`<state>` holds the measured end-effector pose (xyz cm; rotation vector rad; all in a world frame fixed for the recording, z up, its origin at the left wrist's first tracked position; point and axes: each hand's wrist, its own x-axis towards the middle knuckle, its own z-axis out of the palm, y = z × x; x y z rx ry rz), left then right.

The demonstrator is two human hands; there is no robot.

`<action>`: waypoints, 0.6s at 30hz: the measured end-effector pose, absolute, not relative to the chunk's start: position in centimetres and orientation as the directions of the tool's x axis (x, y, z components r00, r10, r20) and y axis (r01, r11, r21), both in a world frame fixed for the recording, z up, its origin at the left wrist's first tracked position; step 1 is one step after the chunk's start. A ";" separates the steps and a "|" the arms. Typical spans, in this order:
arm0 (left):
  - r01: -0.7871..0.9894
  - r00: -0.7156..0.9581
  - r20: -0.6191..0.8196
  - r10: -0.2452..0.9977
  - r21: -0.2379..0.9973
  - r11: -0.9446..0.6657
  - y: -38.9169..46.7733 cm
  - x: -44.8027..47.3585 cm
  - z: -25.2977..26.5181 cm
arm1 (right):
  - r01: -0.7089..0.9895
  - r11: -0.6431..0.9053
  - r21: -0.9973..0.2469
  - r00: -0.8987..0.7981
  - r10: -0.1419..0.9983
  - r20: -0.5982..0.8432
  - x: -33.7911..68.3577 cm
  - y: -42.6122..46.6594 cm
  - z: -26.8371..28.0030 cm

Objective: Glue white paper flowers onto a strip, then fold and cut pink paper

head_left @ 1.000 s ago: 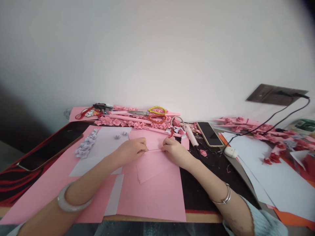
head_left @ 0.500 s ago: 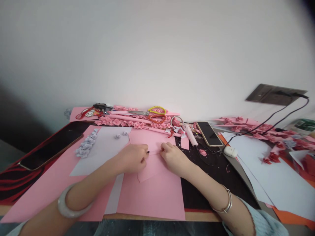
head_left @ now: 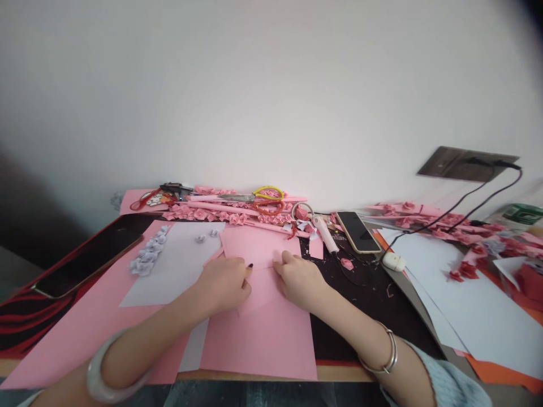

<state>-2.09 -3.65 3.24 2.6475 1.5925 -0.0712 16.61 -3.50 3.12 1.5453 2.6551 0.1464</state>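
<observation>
A folded piece of pink paper (head_left: 262,287) lies between my hands, over a larger pink sheet (head_left: 258,347). My left hand (head_left: 224,284) is closed on the paper's left side, its dark-nailed thumb near the fold line. At the right side my right hand (head_left: 300,278) has its fingers curled and pinched on the same piece. The fold runs roughly straight from one hand to the other. My fingers cover the ends of the fold.
Beyond my hands lie scissors (head_left: 268,193) on pink paper flowers (head_left: 199,213), a pink glue gun (head_left: 326,234) and a phone (head_left: 358,232). Left are pale paper flowers (head_left: 149,252) and a dark phone (head_left: 91,257). A white earphone case (head_left: 393,261) sits right, near white sheets (head_left: 479,314).
My left hand has shifted slightly left and down along the folded paper, and the gap between my hands is a little wider. The view has shifted slightly.
</observation>
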 end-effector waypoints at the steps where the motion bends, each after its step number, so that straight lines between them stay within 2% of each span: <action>1: 0.891 0.453 -0.073 0.889 0.017 -0.453 -3.7 -2.2 3.2 | 0.870 0.478 0.115 -0.480 0.877 -0.016 16.7 -3.5 3.2; 9: 0.942 0.336 -0.094 0.937 0.006 -0.337 -4.7 -2.5 3.5 | 0.914 0.390 0.112 -0.387 0.921 -0.045 17.0 -3.3 3.4; 18: 0.959 0.283 -0.069 0.957 0.000 -0.284 -5.1 -2.6 3.3 | 0.943 0.319 0.097 -0.317 0.948 -0.034 16.9 -3.6 2.9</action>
